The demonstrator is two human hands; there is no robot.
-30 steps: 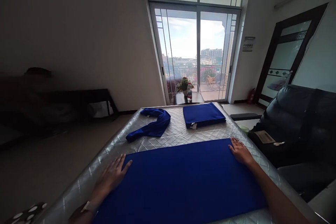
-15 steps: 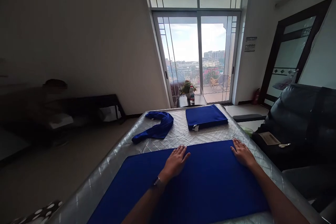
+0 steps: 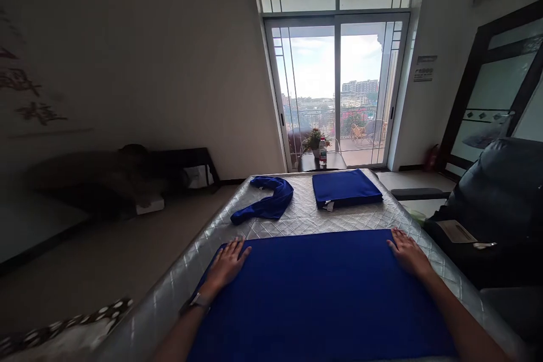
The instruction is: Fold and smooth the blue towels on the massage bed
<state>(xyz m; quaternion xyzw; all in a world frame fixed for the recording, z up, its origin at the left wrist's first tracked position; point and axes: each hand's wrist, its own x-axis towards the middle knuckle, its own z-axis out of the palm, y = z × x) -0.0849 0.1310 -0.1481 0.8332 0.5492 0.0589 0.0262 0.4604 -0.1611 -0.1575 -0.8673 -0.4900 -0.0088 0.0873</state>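
A blue cloth [image 3: 322, 294] lies spread flat on the silvery quilted mattress [image 3: 292, 225]. My left hand [image 3: 227, 260] rests palm down on the cloth's far left corner, fingers outstretched. At the far right corner my right hand [image 3: 409, 251] also lies flat, its fingers extended. Beyond the spread piece, a crumpled, curved blue cloth [image 3: 271, 201] sits to the left. A neatly folded blue cloth [image 3: 347, 188] with a white tag lies to the right of it. The near edge of the spread cloth runs to the bottom of the view.
A small dark table [image 3: 311, 164] with a potted plant [image 3: 316, 140] and a bottle [image 3: 323, 151] stands past the mattress, before the glass sliding door [image 3: 314, 85]. To the right is a black armchair [image 3: 492, 198]. A person [image 3: 127, 175] bends low at the left.
My left hand has slid left across the cloth from its middle to the far left corner. My right hand stays at the right corner. The person at the left has bent lower.
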